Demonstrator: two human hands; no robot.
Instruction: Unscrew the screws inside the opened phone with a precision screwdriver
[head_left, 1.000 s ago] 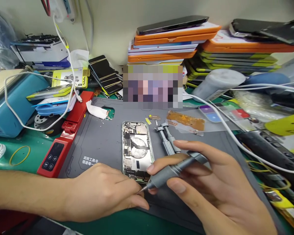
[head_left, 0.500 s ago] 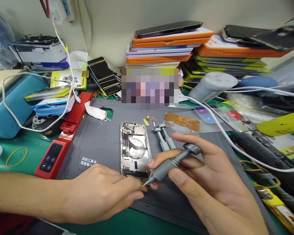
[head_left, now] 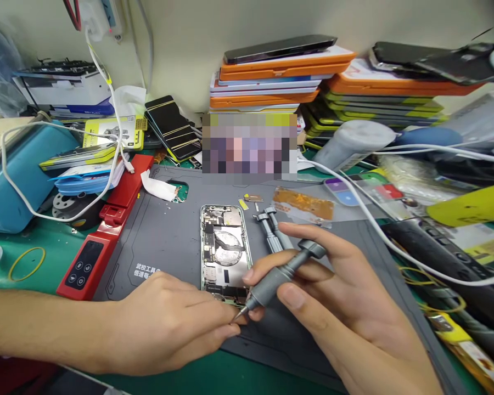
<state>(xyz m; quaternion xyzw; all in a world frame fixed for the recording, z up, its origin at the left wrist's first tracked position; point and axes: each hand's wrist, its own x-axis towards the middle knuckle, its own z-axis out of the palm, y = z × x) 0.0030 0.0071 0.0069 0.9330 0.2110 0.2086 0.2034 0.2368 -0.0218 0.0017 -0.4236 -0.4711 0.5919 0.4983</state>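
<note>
An opened phone (head_left: 224, 249) with its insides showing lies upright on a grey work mat (head_left: 168, 236). My right hand (head_left: 349, 312) grips a grey precision screwdriver (head_left: 278, 277), its tip pointing down-left at the phone's bottom edge. My left hand (head_left: 168, 323) rests on the mat at the phone's lower left corner, fingers pinched together right at the screwdriver tip; what they pinch is too small to make out. Two more grey screwdrivers (head_left: 271, 233) lie on the mat just right of the phone.
A red tool (head_left: 102, 236) lies along the mat's left edge, a blue box (head_left: 20, 175) further left. Stacks of orange and green cases (head_left: 280, 77) line the back wall. White cables (head_left: 395, 241) cross the right side, over black tools. An amber film piece (head_left: 304, 203) lies behind the phone.
My right hand has tilted the screwdriver a little steeper and drawn slightly left. The left hand's fingertips stay pinched at the tip. The view has shifted slightly.
</note>
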